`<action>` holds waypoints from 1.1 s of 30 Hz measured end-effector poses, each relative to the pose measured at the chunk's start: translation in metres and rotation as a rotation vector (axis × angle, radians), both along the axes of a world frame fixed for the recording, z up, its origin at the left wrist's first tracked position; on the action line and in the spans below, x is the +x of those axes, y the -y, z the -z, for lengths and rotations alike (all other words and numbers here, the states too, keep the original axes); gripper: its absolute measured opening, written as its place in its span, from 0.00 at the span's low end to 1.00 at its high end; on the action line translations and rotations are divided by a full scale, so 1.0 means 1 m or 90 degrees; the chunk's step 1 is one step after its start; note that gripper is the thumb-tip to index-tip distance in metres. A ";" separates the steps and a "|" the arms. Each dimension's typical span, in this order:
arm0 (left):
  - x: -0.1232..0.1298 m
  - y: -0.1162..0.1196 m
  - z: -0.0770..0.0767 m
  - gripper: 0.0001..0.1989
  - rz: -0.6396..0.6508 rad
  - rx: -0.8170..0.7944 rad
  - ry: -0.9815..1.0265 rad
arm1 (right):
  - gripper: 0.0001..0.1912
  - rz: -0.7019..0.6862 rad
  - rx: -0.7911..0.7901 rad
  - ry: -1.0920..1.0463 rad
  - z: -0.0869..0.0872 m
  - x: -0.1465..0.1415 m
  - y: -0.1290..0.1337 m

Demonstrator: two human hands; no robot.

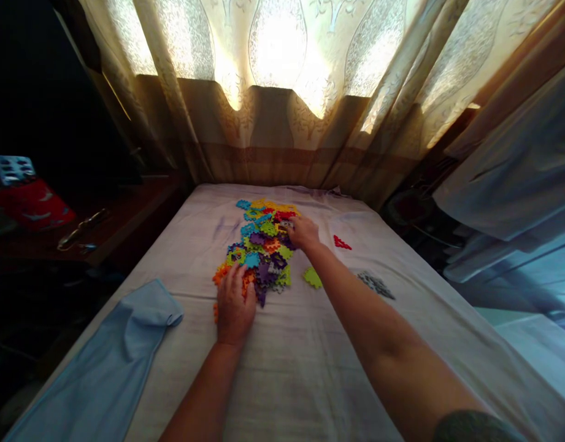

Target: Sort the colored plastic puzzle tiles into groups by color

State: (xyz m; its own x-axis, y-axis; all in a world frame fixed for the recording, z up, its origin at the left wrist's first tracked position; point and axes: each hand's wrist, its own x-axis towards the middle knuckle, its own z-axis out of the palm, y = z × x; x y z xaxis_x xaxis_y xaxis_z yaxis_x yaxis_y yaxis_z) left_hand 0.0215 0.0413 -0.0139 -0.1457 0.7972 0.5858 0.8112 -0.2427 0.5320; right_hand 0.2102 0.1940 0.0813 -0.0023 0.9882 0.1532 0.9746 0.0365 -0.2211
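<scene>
A heap of colourful toothed plastic pieces (267,245), like toy gears, lies along the middle of the sheet. My left hand (236,307) rests with fingers apart on orange pieces (221,273) at the heap's near left edge. On the heap's far right side, my right hand (305,233) has its fingers closed around a small grey piece (286,224); its fingertips are partly hidden. A lime-green gear (312,277) lies apart from the heap, beside my right forearm. Purple pieces (265,274) sit just right of my left hand.
Red pieces (342,242) and a flat group of grey pieces (375,285) lie to the right on the white-sheeted surface (282,374). A folded light-blue cloth (126,344) covers the left side. Patterned curtains (273,123) hang behind. A dark wooden table (139,202) stands left.
</scene>
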 end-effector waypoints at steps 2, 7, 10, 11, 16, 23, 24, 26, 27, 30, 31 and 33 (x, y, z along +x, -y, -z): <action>0.000 0.001 -0.001 0.20 -0.002 -0.008 -0.005 | 0.24 0.019 -0.020 0.052 0.005 0.007 -0.014; 0.001 0.002 -0.002 0.20 0.011 -0.023 0.014 | 0.20 0.005 -0.049 0.114 0.020 0.010 -0.024; 0.001 0.003 -0.003 0.20 0.007 -0.021 0.026 | 0.18 -0.009 -0.034 0.121 0.025 0.010 -0.021; 0.001 0.003 -0.004 0.20 0.006 -0.019 0.026 | 0.18 -0.013 -0.025 0.123 0.026 0.010 -0.019; 0.001 0.002 -0.006 0.20 0.008 -0.020 0.021 | 0.16 -0.014 0.038 0.059 0.023 0.019 -0.001; 0.001 0.000 -0.008 0.20 0.006 -0.027 0.013 | 0.13 0.098 0.106 -0.023 0.018 0.108 0.073; 0.001 0.000 -0.008 0.20 0.008 -0.029 0.011 | 0.13 0.140 0.096 -0.021 0.019 0.125 0.085; 0.001 0.000 -0.008 0.20 0.009 -0.033 0.007 | 0.13 0.214 0.069 -0.007 0.023 0.155 0.104; 0.000 -0.001 -0.009 0.20 0.010 -0.035 0.007 | 0.13 0.243 0.058 0.000 0.025 0.166 0.112; 0.000 -0.001 -0.010 0.20 0.013 -0.037 0.005 | 0.14 0.286 0.022 0.014 0.028 0.181 0.123; -0.001 -0.001 -0.010 0.20 0.015 -0.038 0.004 | 0.14 0.288 0.010 0.015 0.029 0.182 0.124; -0.001 -0.001 -0.011 0.21 0.019 -0.039 0.001 | 0.14 0.284 -0.017 0.017 0.028 0.180 0.124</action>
State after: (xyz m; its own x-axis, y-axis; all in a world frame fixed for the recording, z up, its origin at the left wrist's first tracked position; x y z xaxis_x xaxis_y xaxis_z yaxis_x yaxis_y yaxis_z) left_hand 0.0206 0.0422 -0.0033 -0.1222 0.8357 0.5354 0.8032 -0.2336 0.5480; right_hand 0.3906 0.0704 0.0531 0.4213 0.8971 0.1332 0.8991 -0.3938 -0.1913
